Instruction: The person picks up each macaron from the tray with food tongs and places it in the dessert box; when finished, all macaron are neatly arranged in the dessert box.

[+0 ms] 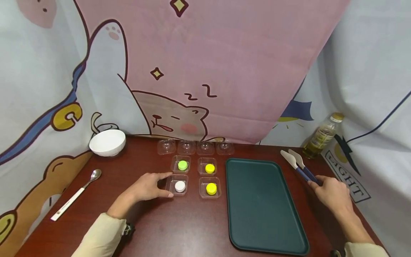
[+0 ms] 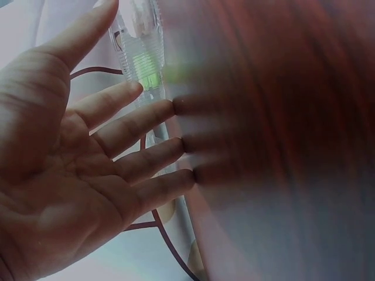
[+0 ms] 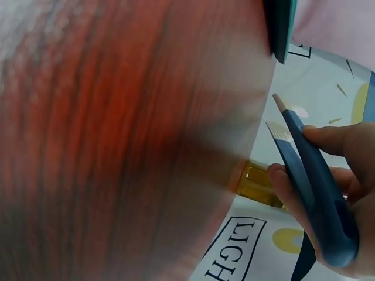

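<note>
My right hand (image 1: pixel 334 194) grips blue-handled tongs (image 1: pixel 309 175) whose pale tips stand a little apart. In the right wrist view, the thumb and fingers lie on either side of the tongs' arms (image 3: pixel 319 181). My left hand (image 1: pixel 147 187) has its thumb and forefinger spread at the left corners of a clear plastic box (image 1: pixel 171 191) with a white round piece (image 1: pixel 180 186) in it. Its other fingers (image 2: pixel 149 158) reach out loosely, nearly straight, in the left wrist view. Three like boxes hold a green piece (image 1: pixel 182 165) and two yellow pieces (image 1: pixel 210 168).
Several clear domed lids (image 1: pixel 166 145) line the back of the table. A dark green tray (image 1: pixel 260 203) lies right of the boxes. An oil bottle (image 1: pixel 322 137) stands at the far right. On the left are a white bowl (image 1: pixel 108 142) and a long-handled spoon (image 1: pixel 77 194).
</note>
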Tool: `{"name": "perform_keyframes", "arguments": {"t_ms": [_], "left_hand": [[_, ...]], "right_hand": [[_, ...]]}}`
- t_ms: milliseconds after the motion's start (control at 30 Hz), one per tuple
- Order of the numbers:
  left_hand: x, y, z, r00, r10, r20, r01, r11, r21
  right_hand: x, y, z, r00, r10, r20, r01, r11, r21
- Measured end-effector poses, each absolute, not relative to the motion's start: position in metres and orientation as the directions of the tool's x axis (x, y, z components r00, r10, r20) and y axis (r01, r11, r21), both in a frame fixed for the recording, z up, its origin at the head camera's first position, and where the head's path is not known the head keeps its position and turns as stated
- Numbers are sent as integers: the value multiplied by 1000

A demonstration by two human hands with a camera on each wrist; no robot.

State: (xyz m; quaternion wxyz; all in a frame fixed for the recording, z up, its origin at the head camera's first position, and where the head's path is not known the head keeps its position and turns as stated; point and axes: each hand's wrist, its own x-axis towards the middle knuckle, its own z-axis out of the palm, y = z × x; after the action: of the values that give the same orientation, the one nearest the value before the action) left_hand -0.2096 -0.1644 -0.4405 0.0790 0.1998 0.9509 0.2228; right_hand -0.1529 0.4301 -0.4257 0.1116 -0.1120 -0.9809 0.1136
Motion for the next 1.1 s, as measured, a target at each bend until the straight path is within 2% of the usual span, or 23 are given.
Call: {"name": "perform_keyframes", "arguments": {"t_ms": [267, 600, 1100], "left_hand": [[-209, -163, -442, -908, 414, -61, 344, 821, 456], [-209, -164, -440, -908, 413, -74, 337, 824, 455], [-209, -164, -438, -905, 420, -66, 346, 819, 458]], "right_hand": [[-155, 430, -430, -956, 240, 168, 197, 951, -237], [-160, 428, -424, -972, 232, -43, 235, 937, -257], [-165, 424, -426, -973, 216, -79, 229, 946, -230]]}}
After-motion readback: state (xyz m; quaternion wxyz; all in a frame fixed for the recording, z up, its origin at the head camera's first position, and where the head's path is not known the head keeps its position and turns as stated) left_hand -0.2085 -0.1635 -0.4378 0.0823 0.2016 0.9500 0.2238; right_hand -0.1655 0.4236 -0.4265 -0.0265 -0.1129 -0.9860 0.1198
